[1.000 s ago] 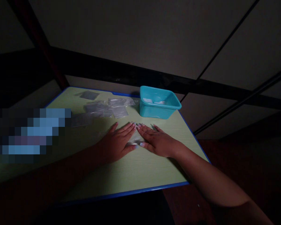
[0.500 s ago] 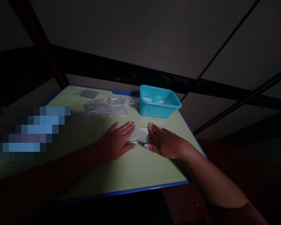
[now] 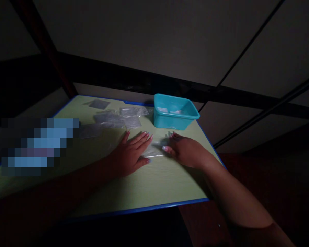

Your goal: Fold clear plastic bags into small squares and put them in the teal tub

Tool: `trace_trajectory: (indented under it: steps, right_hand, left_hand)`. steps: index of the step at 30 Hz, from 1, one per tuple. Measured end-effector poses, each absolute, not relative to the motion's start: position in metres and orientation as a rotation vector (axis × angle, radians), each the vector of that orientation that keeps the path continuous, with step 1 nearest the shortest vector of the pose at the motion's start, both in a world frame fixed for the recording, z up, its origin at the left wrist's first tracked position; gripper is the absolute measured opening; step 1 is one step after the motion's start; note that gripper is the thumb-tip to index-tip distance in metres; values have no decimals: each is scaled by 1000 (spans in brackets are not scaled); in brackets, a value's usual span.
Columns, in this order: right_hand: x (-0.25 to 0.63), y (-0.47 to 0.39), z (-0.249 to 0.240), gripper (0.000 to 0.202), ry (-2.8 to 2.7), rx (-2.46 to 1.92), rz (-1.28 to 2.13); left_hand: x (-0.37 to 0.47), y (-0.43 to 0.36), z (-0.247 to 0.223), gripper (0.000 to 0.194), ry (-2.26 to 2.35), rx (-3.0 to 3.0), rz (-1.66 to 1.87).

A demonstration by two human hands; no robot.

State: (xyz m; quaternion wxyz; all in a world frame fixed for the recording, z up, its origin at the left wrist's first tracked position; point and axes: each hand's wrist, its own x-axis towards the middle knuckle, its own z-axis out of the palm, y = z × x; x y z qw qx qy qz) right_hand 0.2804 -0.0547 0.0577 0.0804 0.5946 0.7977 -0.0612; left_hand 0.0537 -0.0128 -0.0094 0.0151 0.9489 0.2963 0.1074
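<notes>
the left hand [image 3: 128, 155] is resting, fingers spread, on a clear bag [image 3: 154, 150]; the right hand [image 3: 187, 150] is arching over it, thumb apart.

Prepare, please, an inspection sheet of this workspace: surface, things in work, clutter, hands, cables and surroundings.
Surface: pale table with a blue edge.
Things in work: clear bag, lying flat between the hands.
Clutter: several flat bags farther back at left, some overlapping; blue-green tub at back right, with pale pieces inside.
Hands: left hand flat, fingers spread, over one end of the bag; right hand with bent fingers at the other end, contact unclear.
Cables: nothing seen.
Surroundings: wall behind with dark bands; reddish floor at right; dim light.
</notes>
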Motion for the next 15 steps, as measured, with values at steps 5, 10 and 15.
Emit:
trace_trajectory:
  steps: [5,10,15]
  right_hand:
    - [289,-44,57,55,2669,1920,-112]
    - [287,-36,40,49,2996,1610,-241]
    - [282,-33,27,55,3044,1474,-329]
  left_hand:
    - [54,-12,3,62,899,2951,579]
    - [50,8,13,50,1058,2728,772]
    - [26,34,41,46,1349,2470,673]
